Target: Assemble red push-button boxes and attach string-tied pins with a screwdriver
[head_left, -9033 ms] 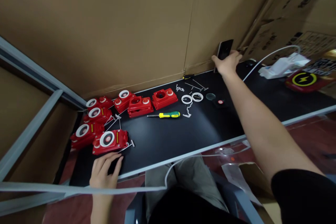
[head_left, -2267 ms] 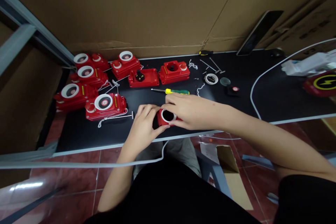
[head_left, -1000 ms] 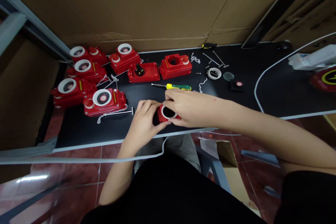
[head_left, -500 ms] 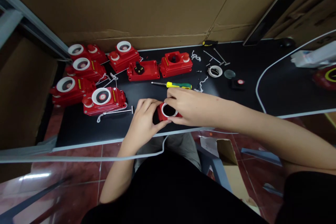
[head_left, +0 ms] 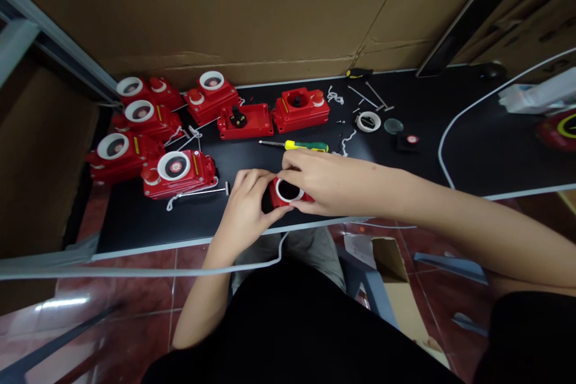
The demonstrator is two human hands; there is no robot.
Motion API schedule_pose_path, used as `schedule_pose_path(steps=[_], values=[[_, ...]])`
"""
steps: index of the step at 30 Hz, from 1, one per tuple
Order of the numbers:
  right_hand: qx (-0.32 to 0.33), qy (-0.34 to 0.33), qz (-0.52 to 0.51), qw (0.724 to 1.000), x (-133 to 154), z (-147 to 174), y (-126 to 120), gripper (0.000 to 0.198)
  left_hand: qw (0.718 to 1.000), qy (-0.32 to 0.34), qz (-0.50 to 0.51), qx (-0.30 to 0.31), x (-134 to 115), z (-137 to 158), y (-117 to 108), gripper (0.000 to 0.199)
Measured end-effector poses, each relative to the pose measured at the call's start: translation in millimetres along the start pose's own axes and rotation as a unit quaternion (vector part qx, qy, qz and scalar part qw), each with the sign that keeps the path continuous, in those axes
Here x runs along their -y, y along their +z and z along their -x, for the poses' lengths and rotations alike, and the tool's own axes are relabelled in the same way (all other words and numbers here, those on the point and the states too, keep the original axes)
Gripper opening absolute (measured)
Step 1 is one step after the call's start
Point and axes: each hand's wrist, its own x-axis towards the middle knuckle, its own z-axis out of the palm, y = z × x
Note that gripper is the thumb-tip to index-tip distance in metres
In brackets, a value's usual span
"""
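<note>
At the table's front edge, a small red housing (head_left: 273, 194) with a white ring (head_left: 288, 201) around a dark round opening lies between my hands. My left hand (head_left: 246, 207) grips its left side, thumb at the front and fingers behind. The fingers and thumb of my right hand (head_left: 310, 179) are closed around the white ring, hiding the housing's right part. Just beyond lies a screwdriver (head_left: 306, 146) with a yellow and green handle. Behind it are an open red base (head_left: 261, 126) with a black part inside and a red box (head_left: 303, 114) with a bare round opening.
Several red boxes (head_left: 198, 177) with white rings crowd the left side, one beside a small metal T-shaped hammer (head_left: 227, 188). At right lie a loose white ring (head_left: 369, 122), a clear disc (head_left: 393, 126), a black square part (head_left: 408, 142) and white cord (head_left: 346, 145). Cardboard (head_left: 252, 6) stands behind.
My right hand has shifted very slightly to the left on the white ring. The left hand keeps its grip, and the other things stay put.
</note>
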Motion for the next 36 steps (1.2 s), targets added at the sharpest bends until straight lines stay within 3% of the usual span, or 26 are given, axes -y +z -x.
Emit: schedule_pose_path(steps=[11, 32, 36], values=[[0.048, 0.027, 0.012, 0.998, 3, -6, -6, 0.040, 1.000, -0.008, -0.002, 0.014, -1, -2, -1, 0.050], [0.047, 0.019, 0.040, 0.998, 7, -8, -9, 0.041, 1.000, -0.008, -0.001, 0.011, -1, -2, -2, 0.048], [0.072, 0.008, 0.074, 0.995, 11, -13, -11, 0.044, 1.000, -0.008, -0.006, 0.015, -1, -3, -1, 0.045]])
